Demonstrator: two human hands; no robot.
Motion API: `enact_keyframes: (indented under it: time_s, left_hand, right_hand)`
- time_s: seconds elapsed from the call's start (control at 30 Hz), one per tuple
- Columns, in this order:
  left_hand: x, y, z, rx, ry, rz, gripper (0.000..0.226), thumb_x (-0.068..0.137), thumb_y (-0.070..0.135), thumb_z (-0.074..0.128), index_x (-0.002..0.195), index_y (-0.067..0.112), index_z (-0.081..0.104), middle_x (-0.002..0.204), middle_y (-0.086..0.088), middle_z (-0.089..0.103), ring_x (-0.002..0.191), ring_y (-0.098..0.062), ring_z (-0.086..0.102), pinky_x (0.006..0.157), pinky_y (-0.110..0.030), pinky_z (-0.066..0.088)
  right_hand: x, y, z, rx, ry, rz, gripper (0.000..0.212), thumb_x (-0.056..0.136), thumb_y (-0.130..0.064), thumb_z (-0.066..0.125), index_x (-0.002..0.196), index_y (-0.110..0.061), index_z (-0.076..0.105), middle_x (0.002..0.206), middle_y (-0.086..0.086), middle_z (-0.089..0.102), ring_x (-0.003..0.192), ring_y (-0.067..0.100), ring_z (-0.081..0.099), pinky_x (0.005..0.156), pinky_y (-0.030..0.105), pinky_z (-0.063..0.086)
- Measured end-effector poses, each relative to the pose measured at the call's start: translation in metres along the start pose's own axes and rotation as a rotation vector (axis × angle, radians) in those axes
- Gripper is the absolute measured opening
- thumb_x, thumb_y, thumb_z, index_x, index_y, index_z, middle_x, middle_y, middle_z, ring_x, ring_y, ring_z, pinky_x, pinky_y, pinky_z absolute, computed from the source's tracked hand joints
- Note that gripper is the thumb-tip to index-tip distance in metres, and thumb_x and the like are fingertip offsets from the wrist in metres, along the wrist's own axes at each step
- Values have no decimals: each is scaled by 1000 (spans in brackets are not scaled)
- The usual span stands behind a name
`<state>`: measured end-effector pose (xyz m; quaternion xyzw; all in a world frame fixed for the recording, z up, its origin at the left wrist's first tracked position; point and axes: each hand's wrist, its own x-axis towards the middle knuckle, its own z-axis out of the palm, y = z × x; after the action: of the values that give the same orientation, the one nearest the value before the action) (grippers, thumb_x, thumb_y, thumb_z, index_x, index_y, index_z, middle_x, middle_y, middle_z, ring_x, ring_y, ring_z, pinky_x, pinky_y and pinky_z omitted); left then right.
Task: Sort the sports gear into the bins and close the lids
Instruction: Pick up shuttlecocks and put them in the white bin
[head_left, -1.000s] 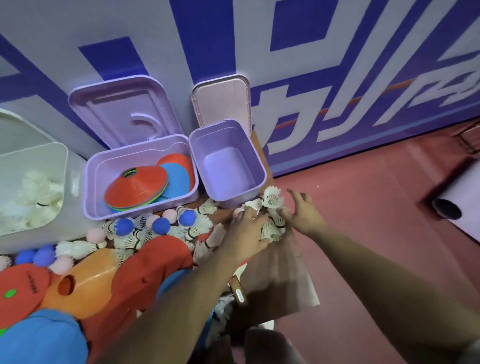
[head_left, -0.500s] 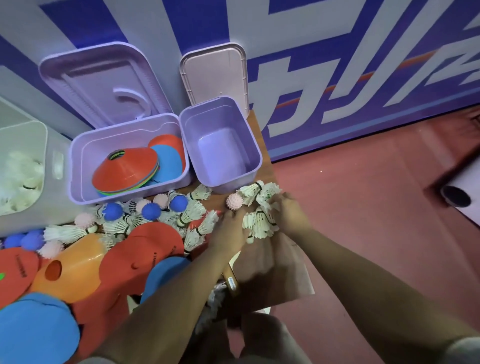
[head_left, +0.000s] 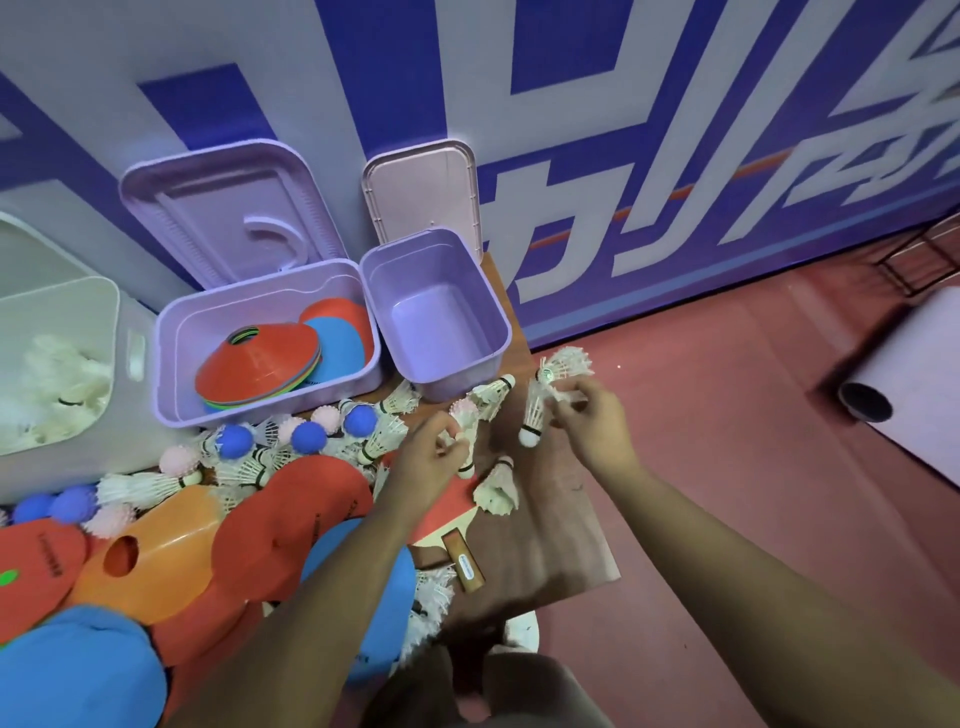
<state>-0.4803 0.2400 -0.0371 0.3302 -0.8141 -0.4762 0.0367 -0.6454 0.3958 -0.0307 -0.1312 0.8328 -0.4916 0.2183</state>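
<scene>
Hands are drawing apart: the right hand (head_left: 589, 418) is lifting two pinched shuttlecocks (head_left: 534, 415) beside the empty purple bin (head_left: 457, 382), while the left hand (head_left: 431, 460) is gripping a third shuttlecock (head_left: 469, 441) over the table (head_left: 561, 545). Binning is seemingly starting.

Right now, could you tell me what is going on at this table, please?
A person is sorting sports gear. The right hand holds shuttlecocks, and the left hand grips one shuttlecock on the table. The white bin has more shuttlecocks, the big purple bin has cones, and the small bin is empty. Their lids lean on the wall. Balls lie loose.
</scene>
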Motion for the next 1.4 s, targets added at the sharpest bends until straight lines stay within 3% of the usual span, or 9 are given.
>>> enact_keyframes:
  time_s: [0.1, 0.3, 0.4, 0.57, 0.77, 0.93, 1.07, 1.17, 1.4]
  left_hand:
    - [-3, 6, -10, -21, 33, -23, 19, 83, 25, 65, 87, 36, 50, 86, 8, 53, 59, -8, 51, 62, -28, 43]
    - [-20, 4, -23, -128, 51, -95, 60, 66, 45, 72, 120, 42, 47, 115, 7, 57, 102, -19, 63, 89, -44, 53]
    - [-31, 4, -24, -88, 18, -85, 56, 68, 35, 76, 120, 29, 57, 117, 5, 55, 102, -17, 60, 94, -40, 51]
    - [-41, 8, -21, -200, -116, -71, 48, 69, 33, 77, 108, 45, 52, 102, 8, 66, 88, -9, 65, 85, -42, 55]
    - [-43, 14, -13, -162, -255, -43, 55, 71, 43, 76, 119, 41, 48, 111, 6, 62, 105, -12, 61, 91, -27, 48]
    - [-40, 23, -4, -209, -301, -59, 60, 77, 39, 76, 128, 44, 46, 121, 12, 62, 113, -6, 58, 97, -26, 46]
    - [-37, 30, 3, -258, -254, -99, 49, 82, 37, 75, 124, 38, 50, 113, 19, 64, 108, 1, 58, 82, -17, 44]
    - [-33, 27, 2, -220, -205, -112, 29, 88, 34, 70, 112, 41, 55, 103, 26, 62, 101, 6, 60, 76, -11, 43]
    - [-21, 16, -3, -219, -148, -176, 59, 81, 43, 74, 132, 33, 48, 132, 14, 50, 125, -11, 50, 102, -28, 38]
  right_hand:
    - [-12, -14, 1, 199, 27, 99, 7, 88, -6, 68, 93, -9, 64, 73, 5, 61, 66, 19, 62, 75, 48, 60]
    - [-38, -9, 8, 400, 57, 261, 14, 89, -4, 65, 100, 5, 61, 73, 7, 61, 59, 16, 65, 68, 38, 61]
    - [-45, -12, 7, 492, 58, 267, 15, 89, -8, 67, 100, 1, 62, 76, 10, 65, 64, 19, 67, 69, 38, 59]
    - [-60, -34, 10, 585, -48, 204, 4, 90, -10, 66, 90, -10, 62, 74, 11, 67, 72, 28, 67, 70, 42, 54]
    - [-73, -38, 14, 462, -33, 43, 7, 92, -9, 64, 88, -10, 59, 72, 4, 67, 61, 12, 61, 62, 27, 51]
    - [-76, -26, 14, 407, -80, 23, 12, 86, -16, 71, 85, -9, 62, 75, 7, 66, 71, 25, 64, 75, 47, 57]
    - [-85, -24, 19, 359, -223, -22, 6, 86, -12, 72, 85, -9, 66, 75, 2, 66, 70, 12, 59, 71, 26, 48]
    - [-83, -20, 14, 352, -275, -47, 5, 89, -20, 71, 88, -15, 70, 86, 1, 70, 83, 14, 63, 85, 37, 52]
    - [-58, -29, -13, 485, -90, 24, 14, 97, -19, 59, 92, -9, 67, 90, 8, 70, 83, 17, 67, 73, 29, 55]
